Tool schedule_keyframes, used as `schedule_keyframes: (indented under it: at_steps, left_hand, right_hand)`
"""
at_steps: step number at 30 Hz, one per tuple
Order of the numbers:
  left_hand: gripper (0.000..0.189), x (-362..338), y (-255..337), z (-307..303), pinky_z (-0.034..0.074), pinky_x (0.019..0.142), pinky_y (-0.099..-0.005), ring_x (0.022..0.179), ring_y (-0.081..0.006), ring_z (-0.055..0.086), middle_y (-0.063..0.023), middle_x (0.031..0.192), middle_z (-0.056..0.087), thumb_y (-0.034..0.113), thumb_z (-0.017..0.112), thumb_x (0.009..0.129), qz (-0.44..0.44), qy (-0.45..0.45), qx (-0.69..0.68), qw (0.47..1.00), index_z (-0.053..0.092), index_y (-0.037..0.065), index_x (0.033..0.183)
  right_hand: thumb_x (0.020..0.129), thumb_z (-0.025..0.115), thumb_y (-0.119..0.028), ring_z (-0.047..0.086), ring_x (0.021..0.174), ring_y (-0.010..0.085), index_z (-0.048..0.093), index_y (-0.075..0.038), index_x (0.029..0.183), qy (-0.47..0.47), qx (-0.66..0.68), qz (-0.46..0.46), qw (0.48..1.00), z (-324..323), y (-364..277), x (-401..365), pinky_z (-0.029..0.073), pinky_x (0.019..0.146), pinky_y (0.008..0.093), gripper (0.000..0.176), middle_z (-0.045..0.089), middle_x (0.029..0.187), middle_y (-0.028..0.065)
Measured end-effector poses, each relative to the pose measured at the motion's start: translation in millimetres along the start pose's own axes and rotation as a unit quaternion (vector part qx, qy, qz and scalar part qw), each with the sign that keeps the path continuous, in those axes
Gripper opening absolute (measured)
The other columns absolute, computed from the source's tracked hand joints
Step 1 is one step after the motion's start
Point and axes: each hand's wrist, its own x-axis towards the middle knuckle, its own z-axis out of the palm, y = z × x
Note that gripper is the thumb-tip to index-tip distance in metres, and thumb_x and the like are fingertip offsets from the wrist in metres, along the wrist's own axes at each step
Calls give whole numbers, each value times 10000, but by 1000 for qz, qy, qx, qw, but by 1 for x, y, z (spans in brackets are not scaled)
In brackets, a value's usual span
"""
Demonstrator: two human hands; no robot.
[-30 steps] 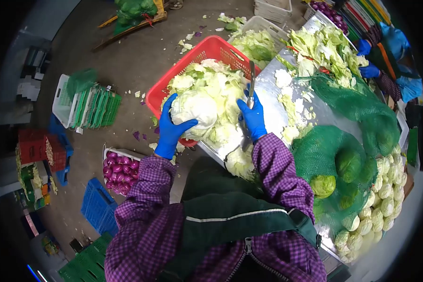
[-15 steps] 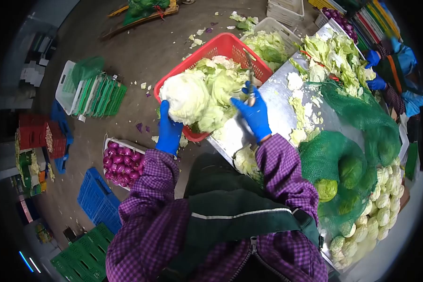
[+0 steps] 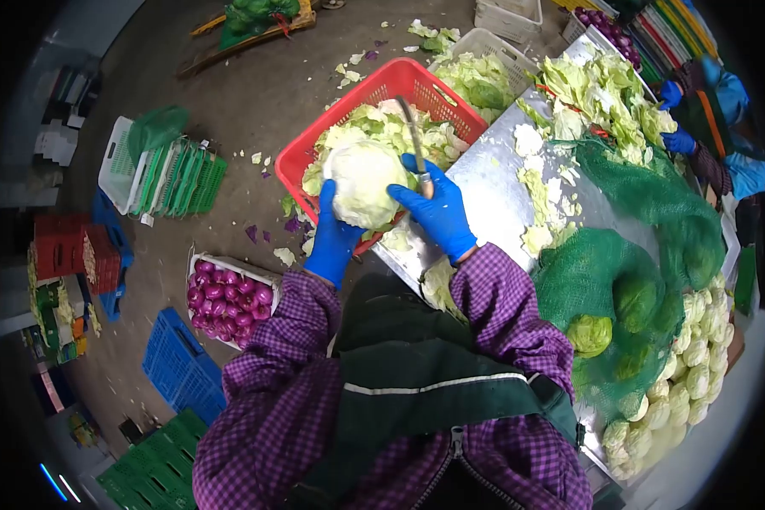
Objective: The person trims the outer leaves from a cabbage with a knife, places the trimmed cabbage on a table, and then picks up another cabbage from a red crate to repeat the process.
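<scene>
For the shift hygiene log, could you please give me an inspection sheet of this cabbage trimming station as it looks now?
Surface: metal table, strewn with leaf bits.
Job's things: cabbage head held over the red basket, which is full of cut leaves; knife with its blade pointing away from the person.
Clutter: loose leaves, green net sacks, trimmed heads piled at the table's right edge.
Hands: left hand grips the cabbage head; right hand is closed on the knife.
Cables: nothing seen.
Surroundings: leaf scraps on the floor, crate of purple produce, blue crate, co-worker's gloved hands at the far end.
</scene>
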Motion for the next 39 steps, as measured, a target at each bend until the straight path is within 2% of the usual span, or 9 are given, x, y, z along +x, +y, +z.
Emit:
schedule_keyframes:
  at_steps: [5, 8, 12, 16, 20, 26, 28, 32, 39]
  left_hand:
    - [677, -17, -5, 12, 348, 1067, -431, 1284, -288, 402, -150, 1410, 381, 458, 467, 917, 0, 16, 137, 990, 277, 42, 1416]
    - [684, -16, -9, 12, 358, 1058, -439, 1285, -281, 403, -144, 1410, 384, 454, 489, 911, -42, -7, 112, 993, 271, 55, 1421]
    - [649, -5, -18, -3, 390, 1024, -406, 1250, -253, 436, -122, 1355, 427, 385, 566, 881, -95, -7, 83, 992, 312, 83, 1396]
    - [675, -5, -32, 26, 435, 944, -345, 1153, -187, 498, -95, 1261, 493, 275, 684, 819, -51, 50, 287, 955, 342, 79, 1368]
    - [858, -6, -34, 36, 480, 822, -309, 1072, -190, 526, -131, 1242, 489, 235, 811, 693, -52, -28, 475, 878, 329, 43, 1375]
    - [1029, 26, -66, 31, 454, 896, -403, 1070, -307, 512, -167, 1158, 460, 368, 904, 503, 142, -160, 714, 667, 386, 5, 1316]
    - [1026, 35, -80, 40, 363, 1005, -423, 1173, -339, 434, -193, 1228, 419, 362, 904, 496, 260, -203, 714, 617, 378, 3, 1300]
    - [1028, 47, -115, 48, 307, 1059, -405, 1273, -334, 340, -191, 1318, 364, 347, 905, 500, 120, -275, 559, 773, 364, 14, 1308]
    - [1069, 50, -115, 70, 326, 1046, -417, 1243, -332, 371, -187, 1334, 363, 357, 884, 529, 175, -297, 688, 639, 315, 23, 1370]
  right_hand:
    - [799, 673, -138, 488, 462, 78, 632, -39, 852, 82, 92, 144, 982, -32, 40, 5, 408, 430, 233, 120, 582, 625, 24]
    - [818, 676, -167, 509, 470, 93, 623, -28, 951, 180, 102, 158, 966, -77, 61, 2, 420, 422, 237, 200, 579, 652, 25]
    - [805, 717, -233, 479, 480, 85, 529, -26, 1237, 117, 36, 189, 974, -84, 9, -19, 434, 453, 239, 514, 574, 710, 16]
    - [814, 704, -263, 458, 494, 91, 509, -37, 1281, 2, 60, 205, 977, -61, 15, -35, 442, 488, 251, 554, 563, 722, 25]
    - [886, 598, -313, 494, 490, 113, 585, 0, 1061, 80, 79, 316, 942, -77, 56, -48, 442, 477, 264, 359, 535, 706, 35]
    - [890, 566, -335, 578, 523, 192, 593, -16, 1012, 119, -9, 266, 956, -115, 97, -77, 486, 517, 337, 342, 610, 746, 106]
    - [864, 582, -293, 643, 639, 294, 598, -42, 1049, 153, -332, -13, 931, -124, 79, -90, 510, 609, 398, 312, 657, 852, 170]
    - [856, 563, -262, 642, 724, 354, 609, -106, 1015, 63, -364, 144, 918, -128, 39, -111, 506, 670, 443, 227, 663, 783, 156]
    - [873, 540, -244, 634, 713, 354, 594, -108, 1024, 95, -334, 183, 920, -124, 28, -123, 494, 647, 456, 210, 650, 735, 156]
